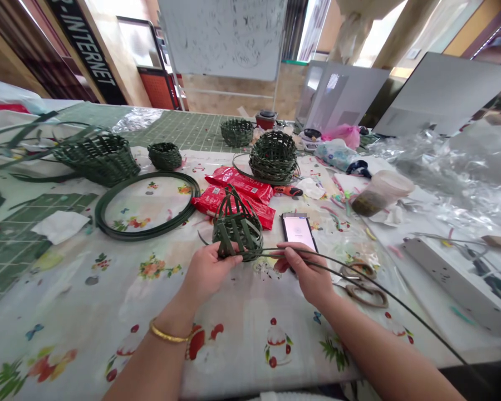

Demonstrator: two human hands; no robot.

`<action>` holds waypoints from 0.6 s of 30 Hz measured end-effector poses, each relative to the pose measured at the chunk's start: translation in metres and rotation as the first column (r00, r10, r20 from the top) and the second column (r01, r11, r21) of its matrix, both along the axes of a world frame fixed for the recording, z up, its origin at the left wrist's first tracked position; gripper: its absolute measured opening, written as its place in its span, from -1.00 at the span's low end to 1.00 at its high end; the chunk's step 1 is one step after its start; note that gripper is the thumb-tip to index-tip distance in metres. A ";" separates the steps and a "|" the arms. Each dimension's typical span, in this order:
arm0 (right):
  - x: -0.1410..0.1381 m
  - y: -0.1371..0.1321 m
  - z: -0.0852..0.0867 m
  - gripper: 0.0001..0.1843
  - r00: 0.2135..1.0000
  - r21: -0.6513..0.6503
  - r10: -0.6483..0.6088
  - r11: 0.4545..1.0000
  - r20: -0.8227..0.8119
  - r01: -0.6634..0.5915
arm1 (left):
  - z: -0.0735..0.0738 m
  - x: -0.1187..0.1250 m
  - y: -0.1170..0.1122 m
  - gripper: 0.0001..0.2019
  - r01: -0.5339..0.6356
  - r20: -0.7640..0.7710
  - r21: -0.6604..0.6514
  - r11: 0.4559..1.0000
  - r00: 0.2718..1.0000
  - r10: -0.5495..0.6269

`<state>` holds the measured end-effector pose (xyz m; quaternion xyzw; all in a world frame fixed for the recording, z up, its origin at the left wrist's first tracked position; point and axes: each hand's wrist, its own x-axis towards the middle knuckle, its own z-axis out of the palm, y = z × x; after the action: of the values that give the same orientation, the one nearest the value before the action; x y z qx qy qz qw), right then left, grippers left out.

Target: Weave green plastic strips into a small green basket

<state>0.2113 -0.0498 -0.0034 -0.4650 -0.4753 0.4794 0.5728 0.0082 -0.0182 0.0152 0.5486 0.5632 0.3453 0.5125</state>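
Note:
A small half-woven dark green basket (239, 231), its upright strips standing loose at the top, is gripped at its near left side by my left hand (211, 270). The thumb presses against its rim of strips. Closed around long thin green weaving strips (384, 287) is my right hand (304, 270), just right of the basket. The strips run from the basket through the fingers and trail off to the lower right. Under and behind my right hand lies a phone (297, 229) with a lit screen. Scissors (365, 284) rest to its right, partly covered by the strips.
Red packets (242, 195) lie behind the basket, with an orange-handled tool (287, 191) beside them. A coil of green strip (148, 236) is at left. Finished-looking baskets (273, 156) stand farther back. A power strip (459, 287) and a tilted plastic cup (379, 192) are at right.

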 end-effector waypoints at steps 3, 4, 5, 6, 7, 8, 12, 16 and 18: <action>0.001 0.002 0.002 -0.80 1.000 -0.055 -0.006 0.998 -0.016 0.005 | -0.001 0.000 0.000 -0.74 0.010 0.002 -0.034 0.999 1.000 -0.010; 0.002 0.002 0.002 -0.79 1.000 -0.060 -0.006 0.998 -0.015 0.005 | -0.001 0.001 0.000 -0.73 0.011 0.001 -0.041 0.999 1.000 -0.011; 0.002 0.002 0.002 -0.80 1.000 -0.055 -0.005 0.998 -0.011 0.005 | -0.001 0.001 0.000 -0.73 0.010 0.001 -0.045 0.999 1.000 -0.010; 0.002 0.001 0.002 -0.80 1.000 -0.041 -0.003 0.999 -0.002 0.003 | -0.001 0.001 0.000 -0.72 0.007 0.002 -0.046 0.999 1.000 -0.007; 0.002 0.000 0.001 -0.81 1.000 -0.015 0.000 1.000 0.012 0.000 | -0.001 0.002 0.000 -0.72 0.004 0.003 -0.044 0.999 1.000 -0.004; 0.001 -0.002 0.000 -0.82 1.000 0.025 0.001 1.000 0.031 -0.002 | -0.001 0.002 0.000 -0.71 0.000 0.003 -0.042 0.999 1.000 0.000; -0.001 -0.010 -0.003 -0.84 0.967 0.227 -0.013 0.973 0.253 -0.046 | -0.002 0.000 0.001 -0.69 -0.023 -0.005 -0.056 0.998 1.000 0.023; 0.000 -0.013 -0.004 -0.75 0.847 0.418 -0.095 0.894 0.524 -0.159 | -0.003 -0.002 0.002 -0.69 -0.029 -0.016 -0.069 0.997 0.999 0.028; 0.003 -0.012 -0.005 -0.71 0.797 0.484 -0.138 0.849 0.589 -0.211 | -0.002 -0.002 0.001 -0.69 -0.049 -0.017 -0.070 0.996 0.999 0.048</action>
<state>0.2140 -0.0617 -0.0085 -0.4082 -0.7542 0.1684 0.4861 0.0061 -0.0169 0.0130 0.5191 0.5921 0.3334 0.5185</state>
